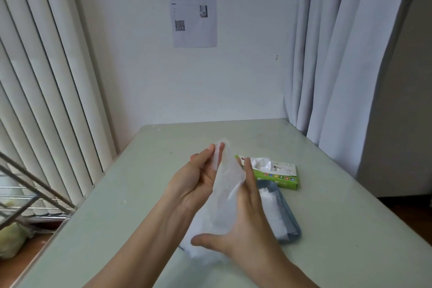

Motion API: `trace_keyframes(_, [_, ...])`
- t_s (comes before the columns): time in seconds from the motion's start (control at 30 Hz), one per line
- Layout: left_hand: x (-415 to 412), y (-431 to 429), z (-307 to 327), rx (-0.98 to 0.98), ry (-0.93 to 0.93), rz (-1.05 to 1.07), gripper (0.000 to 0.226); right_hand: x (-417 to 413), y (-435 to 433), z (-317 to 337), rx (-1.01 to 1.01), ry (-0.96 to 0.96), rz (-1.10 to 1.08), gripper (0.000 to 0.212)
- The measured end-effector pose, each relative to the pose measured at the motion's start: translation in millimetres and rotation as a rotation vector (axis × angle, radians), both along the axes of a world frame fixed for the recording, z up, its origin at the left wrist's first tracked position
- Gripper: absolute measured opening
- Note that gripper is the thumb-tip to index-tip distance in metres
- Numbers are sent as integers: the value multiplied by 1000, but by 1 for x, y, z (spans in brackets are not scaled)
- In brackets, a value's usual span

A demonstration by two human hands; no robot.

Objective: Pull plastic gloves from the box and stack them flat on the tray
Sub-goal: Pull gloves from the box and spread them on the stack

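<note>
Two hands hold one clear plastic glove (pixel 224 199) above the pale green table (pixel 140 194), left hand (pixel 194 184) pinching its far tip, right hand (pixel 245 224) pressed flat with straight fingers, partly screening the grey-blue tray (pixel 291 221) of stacked gloves (pixel 272 206) just nearer than the green cardboard box (pixel 282 180).

- tray (pixel 291 220): near and left parts hidden behind the right hand (pixel 245 224) and the held glove (pixel 224 194)
- box (pixel 280 179): left end behind that hand's fingers
- wall sheet (pixel 192 7): print too small to read

Clear glove (pixel 224 194), green box (pixel 280 180), blue tray (pixel 291 220)
</note>
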State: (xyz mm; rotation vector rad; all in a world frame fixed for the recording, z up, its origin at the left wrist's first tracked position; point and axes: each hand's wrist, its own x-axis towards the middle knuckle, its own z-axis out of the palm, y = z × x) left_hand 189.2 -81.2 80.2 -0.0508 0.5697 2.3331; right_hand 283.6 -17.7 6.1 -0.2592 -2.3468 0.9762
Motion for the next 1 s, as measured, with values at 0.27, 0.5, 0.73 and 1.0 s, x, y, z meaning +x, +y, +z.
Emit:
trace_keyframes(0.27, [1,-29,12,32,34,120,9,-17,3,21,-469,314,68,23])
trace_keyframes(0.5, [-20,-34,-3,-52,119,184,15,-23,38,35,-893,13,175,28])
trace_keyframes(0.73, [-16,-12,-42,-304,390,295,17,-32,96,-8,-638,-326,-64,27])
trace_keyframes(1.0, [1,30,-103,-1087,1456,47,32,-31,109,-36,-460,-367,-243,25])
